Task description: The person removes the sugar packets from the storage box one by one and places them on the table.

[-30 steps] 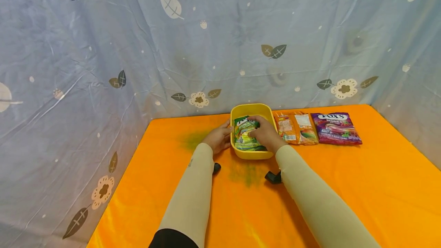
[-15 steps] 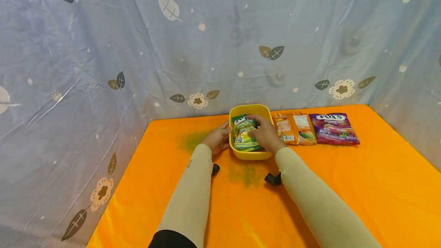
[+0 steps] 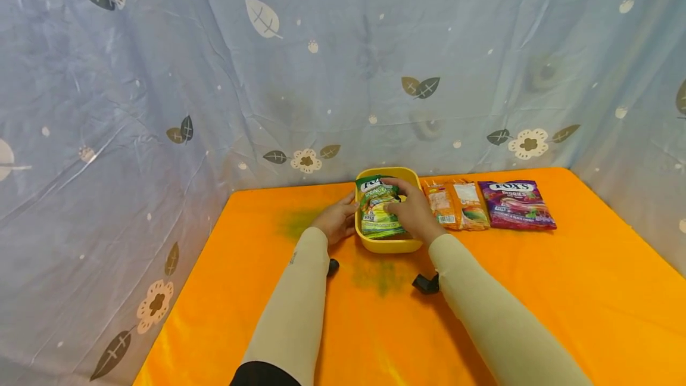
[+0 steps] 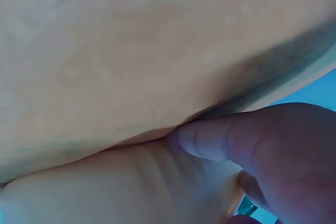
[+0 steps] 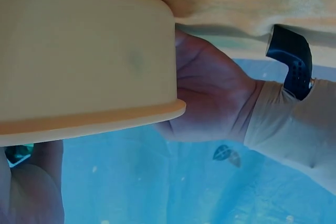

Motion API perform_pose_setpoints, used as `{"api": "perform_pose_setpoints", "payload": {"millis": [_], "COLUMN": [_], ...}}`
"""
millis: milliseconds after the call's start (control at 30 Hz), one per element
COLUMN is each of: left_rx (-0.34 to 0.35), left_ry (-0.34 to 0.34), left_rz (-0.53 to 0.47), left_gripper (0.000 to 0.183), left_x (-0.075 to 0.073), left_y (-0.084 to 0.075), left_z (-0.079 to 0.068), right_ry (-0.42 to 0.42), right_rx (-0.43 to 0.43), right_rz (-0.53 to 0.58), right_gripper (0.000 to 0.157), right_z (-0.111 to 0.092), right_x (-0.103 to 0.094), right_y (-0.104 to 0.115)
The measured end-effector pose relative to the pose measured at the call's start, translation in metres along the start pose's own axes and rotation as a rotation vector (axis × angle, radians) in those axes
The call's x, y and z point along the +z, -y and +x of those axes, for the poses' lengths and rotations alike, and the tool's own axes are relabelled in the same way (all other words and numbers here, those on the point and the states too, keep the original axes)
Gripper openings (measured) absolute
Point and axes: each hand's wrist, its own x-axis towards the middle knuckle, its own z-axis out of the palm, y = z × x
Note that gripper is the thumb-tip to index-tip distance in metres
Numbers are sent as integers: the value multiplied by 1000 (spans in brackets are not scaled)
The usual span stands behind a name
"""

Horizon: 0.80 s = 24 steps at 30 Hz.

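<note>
A yellow plastic tub stands on the orange-covered table near its back edge. My left hand holds the tub's left side, fingertips at the rim; in the left wrist view its thumb lies along the wall. A green FOX'S candy bag leans inside, its top overlapping the left rim. My right hand reaches over the tub and pinches this bag by its right side. In the right wrist view my right hand shows only partly, with a bit of green bag beside it.
Right of the tub lie an orange candy bag pair and a purple FOX'S Berries bag. A patterned blue-grey curtain hangs behind the table and at both sides. Black wrist cameras stick out beneath the forearms.
The green candy bag has shifted slightly left and up within the tub, its top now over the left rim. Both hands keep their hold, and the head view has tilted a little.
</note>
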Motion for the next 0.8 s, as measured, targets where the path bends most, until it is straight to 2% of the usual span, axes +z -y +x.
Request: {"api": "perform_pose_setpoints", "payload": {"millis": [167,500,633,800], "left_rx": [0,8,13,26], "left_ry": [-8,-15,-3,17], "left_rz": [4,33,42,50], "left_gripper": [56,55,54,55], "left_x": [-1,3,2,1], "left_y": [1,0,2,2], "left_z": [2,1,1,1], "right_ry": [-4,-9,-15,-19], "right_rx": [-14,-3,-4,19], "right_rz": [59,97,63,105], "right_gripper": [55,55,54,54], "right_z": [-2,-4,-8,-14], "right_x": [-3,-21,-34,-51], "right_y": [3,17,24,29]}}
